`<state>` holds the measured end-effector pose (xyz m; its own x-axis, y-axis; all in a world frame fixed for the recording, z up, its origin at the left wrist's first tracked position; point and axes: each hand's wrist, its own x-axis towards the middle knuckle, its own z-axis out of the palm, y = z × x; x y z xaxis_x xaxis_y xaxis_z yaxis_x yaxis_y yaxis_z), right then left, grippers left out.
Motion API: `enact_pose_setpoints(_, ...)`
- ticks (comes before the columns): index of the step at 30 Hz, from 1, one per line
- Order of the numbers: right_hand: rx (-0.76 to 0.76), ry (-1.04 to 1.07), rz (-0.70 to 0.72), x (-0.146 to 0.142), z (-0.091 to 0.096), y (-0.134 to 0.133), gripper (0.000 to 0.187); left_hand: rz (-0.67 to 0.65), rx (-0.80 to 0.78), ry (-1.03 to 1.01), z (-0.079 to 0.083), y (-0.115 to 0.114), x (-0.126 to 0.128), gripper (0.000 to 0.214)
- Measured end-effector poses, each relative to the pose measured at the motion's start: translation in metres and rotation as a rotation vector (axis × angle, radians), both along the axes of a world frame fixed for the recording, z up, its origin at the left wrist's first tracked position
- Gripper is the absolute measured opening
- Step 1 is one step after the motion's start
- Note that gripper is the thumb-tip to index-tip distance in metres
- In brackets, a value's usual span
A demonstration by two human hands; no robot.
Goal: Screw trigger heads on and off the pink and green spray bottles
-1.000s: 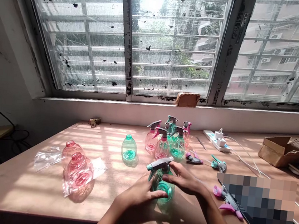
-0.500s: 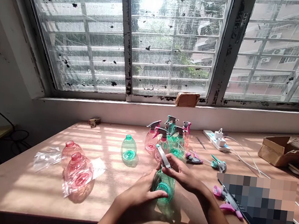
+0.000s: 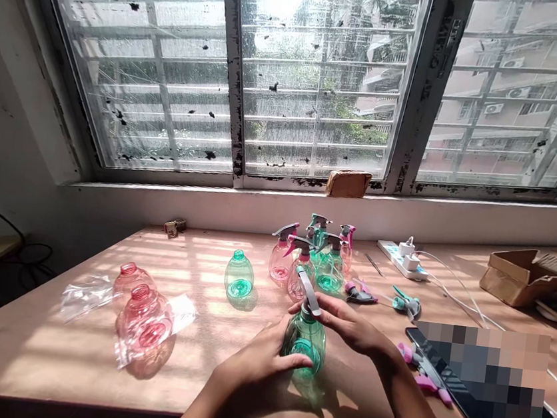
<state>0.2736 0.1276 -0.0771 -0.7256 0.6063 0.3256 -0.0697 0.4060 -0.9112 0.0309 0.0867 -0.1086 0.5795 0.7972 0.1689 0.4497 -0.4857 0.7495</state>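
Observation:
A green see-through spray bottle (image 3: 305, 346) stands on the wooden table (image 3: 42, 336) in front of me. My left hand (image 3: 258, 364) wraps round its body from the left. My right hand (image 3: 346, 324) grips the neck just under the grey trigger head (image 3: 308, 291), which points away from me. Behind it stands a cluster of finished pink and green spray bottles (image 3: 316, 259).
A capless green bottle (image 3: 239, 276) stands mid-table, and two capless pink bottles (image 3: 143, 318) in clear bags lie at the left. Loose trigger heads (image 3: 406, 304) lie at the right near a power strip (image 3: 402, 258), cables, a phone and a cardboard box (image 3: 522, 277).
The grey trigger head has turned on the green bottle from pointing left to pointing away from me. My right hand has shifted with it; the left hand stays on the bottle.

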Motion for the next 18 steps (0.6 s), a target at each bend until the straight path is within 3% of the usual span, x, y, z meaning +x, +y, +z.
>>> enact_pose_setpoints(6,-0.087,0.094,-0.048,-0.012,-0.009,0.002,0.051,0.012,-0.013,0.0,-0.002,0.0,-0.001,0.078)
enact_pose_setpoints(13,-0.044,0.03,-0.145,-0.026,-0.014,-0.002,0.058,0.022,-0.013,-0.009,-0.004,0.001,-0.001,0.068)
enact_pose_setpoints(18,-0.01,0.022,-0.119,-0.027,-0.018,-0.005,0.071,0.015,-0.01,0.001,0.0,-0.001,-0.001,0.068)
